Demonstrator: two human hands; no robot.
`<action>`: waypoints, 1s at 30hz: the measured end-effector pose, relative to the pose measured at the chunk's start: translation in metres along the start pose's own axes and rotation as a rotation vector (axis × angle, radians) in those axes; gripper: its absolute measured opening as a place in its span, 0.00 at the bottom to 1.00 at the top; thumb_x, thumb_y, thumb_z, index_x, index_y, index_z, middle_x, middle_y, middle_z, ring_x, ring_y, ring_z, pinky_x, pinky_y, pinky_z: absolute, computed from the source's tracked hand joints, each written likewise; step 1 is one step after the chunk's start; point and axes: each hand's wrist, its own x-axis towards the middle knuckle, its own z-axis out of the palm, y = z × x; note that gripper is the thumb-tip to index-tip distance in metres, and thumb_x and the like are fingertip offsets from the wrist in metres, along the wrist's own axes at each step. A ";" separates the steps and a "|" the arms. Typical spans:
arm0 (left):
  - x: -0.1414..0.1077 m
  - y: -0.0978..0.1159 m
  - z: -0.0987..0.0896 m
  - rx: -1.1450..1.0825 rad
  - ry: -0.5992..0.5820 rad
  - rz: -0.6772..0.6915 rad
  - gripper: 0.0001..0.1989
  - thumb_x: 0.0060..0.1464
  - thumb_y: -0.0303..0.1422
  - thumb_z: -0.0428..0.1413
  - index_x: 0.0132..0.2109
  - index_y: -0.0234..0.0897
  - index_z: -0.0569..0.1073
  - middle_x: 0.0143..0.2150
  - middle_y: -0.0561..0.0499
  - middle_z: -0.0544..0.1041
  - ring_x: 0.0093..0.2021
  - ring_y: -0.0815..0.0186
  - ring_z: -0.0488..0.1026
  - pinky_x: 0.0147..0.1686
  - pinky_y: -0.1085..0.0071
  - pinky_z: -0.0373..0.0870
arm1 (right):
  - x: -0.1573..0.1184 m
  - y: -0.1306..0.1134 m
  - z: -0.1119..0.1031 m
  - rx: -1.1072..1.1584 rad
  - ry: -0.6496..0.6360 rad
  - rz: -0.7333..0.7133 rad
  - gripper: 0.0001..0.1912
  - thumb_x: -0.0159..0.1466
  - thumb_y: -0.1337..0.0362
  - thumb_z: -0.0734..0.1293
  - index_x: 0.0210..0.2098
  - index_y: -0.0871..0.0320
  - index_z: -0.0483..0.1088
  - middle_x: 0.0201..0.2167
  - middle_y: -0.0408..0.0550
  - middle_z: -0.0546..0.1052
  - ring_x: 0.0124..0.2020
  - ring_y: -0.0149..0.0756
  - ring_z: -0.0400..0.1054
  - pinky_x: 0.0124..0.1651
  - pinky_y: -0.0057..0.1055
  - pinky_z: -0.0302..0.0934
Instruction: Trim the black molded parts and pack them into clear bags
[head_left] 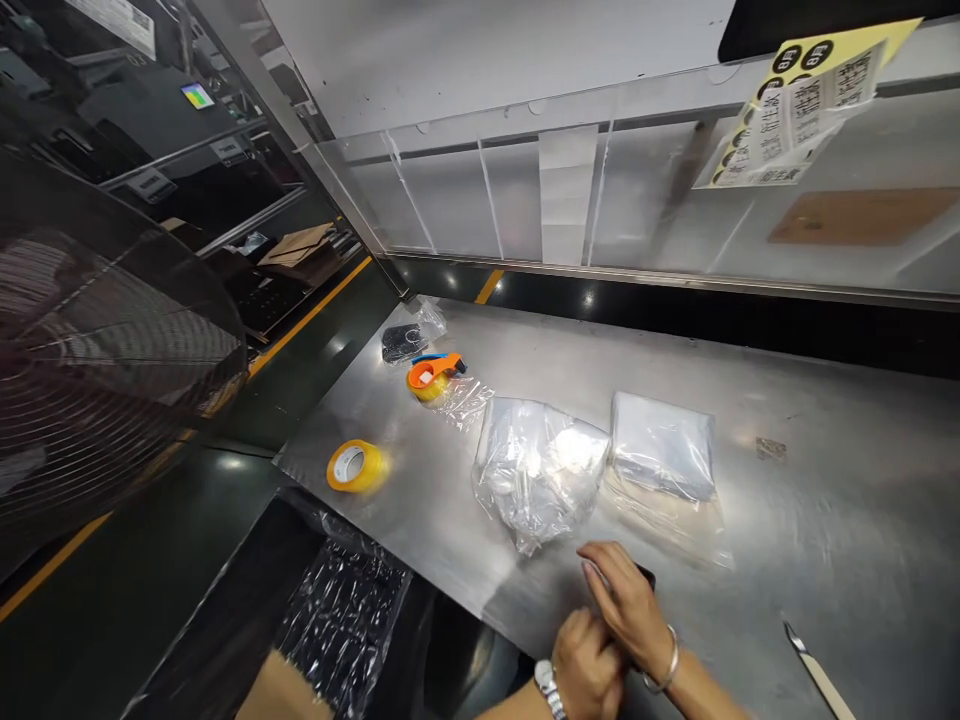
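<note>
Over table (420,530) | left fingers (576,630) curled, right fingers (611,565) extended near bag (541,465); grasps unclear | stickers (806,110): "8月"

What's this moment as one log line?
left hand: curled, grip unclear; right hand: beside left, dark object alongside; metal table: tape roll, tape dispenser, bagged bundles

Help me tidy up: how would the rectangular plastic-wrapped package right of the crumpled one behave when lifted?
The rectangular package may sag, since its edges look soft. Its glossy wrap could slide on the smooth table. The loose film along its near side would probably flop.
</note>
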 end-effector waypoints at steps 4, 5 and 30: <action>0.027 -0.048 -0.038 0.067 0.148 -0.276 0.15 0.55 0.24 0.41 0.44 0.34 0.69 0.38 0.42 0.72 0.40 0.58 0.69 0.40 0.58 0.67 | 0.051 -0.014 0.022 -0.231 -0.113 0.002 0.10 0.65 0.64 0.59 0.43 0.61 0.68 0.45 0.48 0.71 0.48 0.34 0.65 0.52 0.40 0.61; 0.038 -0.062 -0.044 0.091 0.156 -0.324 0.16 0.56 0.25 0.43 0.49 0.33 0.67 0.45 0.40 0.71 0.47 0.56 0.66 0.45 0.55 0.64 | 0.061 -0.014 0.026 -0.306 -0.120 0.046 0.10 0.65 0.64 0.60 0.42 0.62 0.68 0.44 0.49 0.71 0.48 0.35 0.65 0.51 0.40 0.62; 0.051 -0.073 -0.031 -0.558 0.089 -0.589 0.13 0.58 0.29 0.44 0.43 0.36 0.72 0.36 0.45 0.75 0.37 0.63 0.72 0.37 0.66 0.70 | 0.094 -0.003 0.030 -0.419 -0.012 0.192 0.12 0.64 0.60 0.61 0.31 0.63 0.68 0.33 0.45 0.72 0.39 0.31 0.67 0.46 0.37 0.62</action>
